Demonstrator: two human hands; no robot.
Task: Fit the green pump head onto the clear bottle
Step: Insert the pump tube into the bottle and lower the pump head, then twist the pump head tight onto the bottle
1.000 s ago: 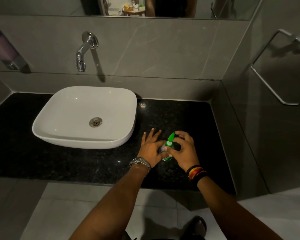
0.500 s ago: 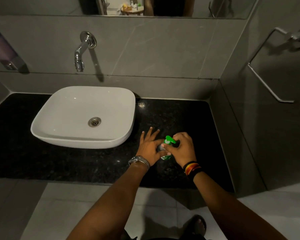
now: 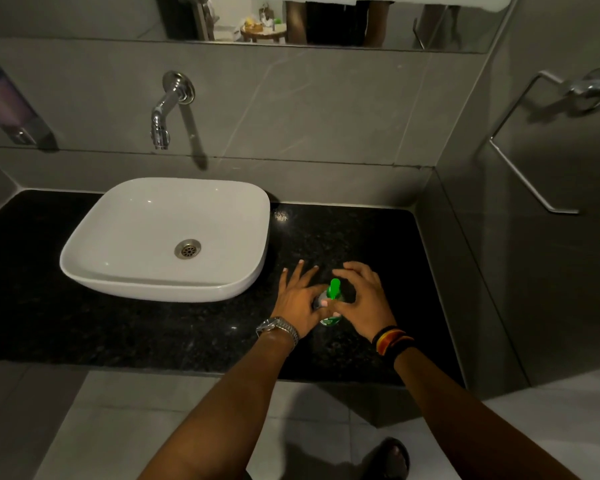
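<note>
The clear bottle (image 3: 329, 319) stands upright on the black granite counter (image 3: 153, 327), to the right of the basin. Only its lower part, with a green label, shows between my hands. The green pump head (image 3: 334, 289) sits on top of it, nozzle pointing away from me. My left hand (image 3: 300, 299) grips the bottle from the left with thumb and palm, its fingers spread forward. My right hand (image 3: 361, 299) curls over the pump head's collar from the right, thumb at its base.
A white basin (image 3: 167, 237) sits on the counter at the left, under a chrome wall tap (image 3: 167, 109). A grey tiled wall closes the right side, carrying a chrome towel rail (image 3: 527, 174). A soap dispenser (image 3: 7, 109) hangs at far left.
The pump nozzle has swung from pointing up-right to pointing straight away from me. My right hand's fingers have opened and shifted around the collar. The left hand keeps its hold.
</note>
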